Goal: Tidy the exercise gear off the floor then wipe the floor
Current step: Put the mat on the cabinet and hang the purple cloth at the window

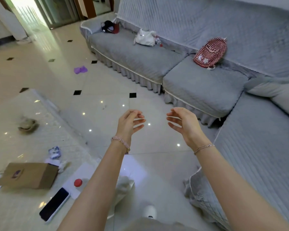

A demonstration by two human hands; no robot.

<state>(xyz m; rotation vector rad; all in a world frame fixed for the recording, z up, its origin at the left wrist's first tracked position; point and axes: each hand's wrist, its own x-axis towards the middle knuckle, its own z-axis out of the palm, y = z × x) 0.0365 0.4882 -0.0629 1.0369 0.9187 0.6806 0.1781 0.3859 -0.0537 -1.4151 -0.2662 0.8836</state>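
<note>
Left hand (130, 121), right hand (182, 122) out in front, fingers loose, holding nothing. Shiny floor (107, 84) ahead. Purple thing (80, 70) lies far left on floor, well away from hands; likely gear. Walk over, bend low, grab with whole hand.

A living room with a glossy cream tiled floor (107, 84), set with small black diamond insets (132, 95). Small round spots of light reflect off the tiles. A large L-shaped sofa (203, 87) fills the right side, covered in grey quilted fabric with white piping and a frilled skirt (133, 77) along its base. At upper left, sliding glass doors (60, 12) let in bright daylight that glares across the floor. A glass-topped bench (32, 139) stands at lower left, its surface shiny with reflections.
</note>
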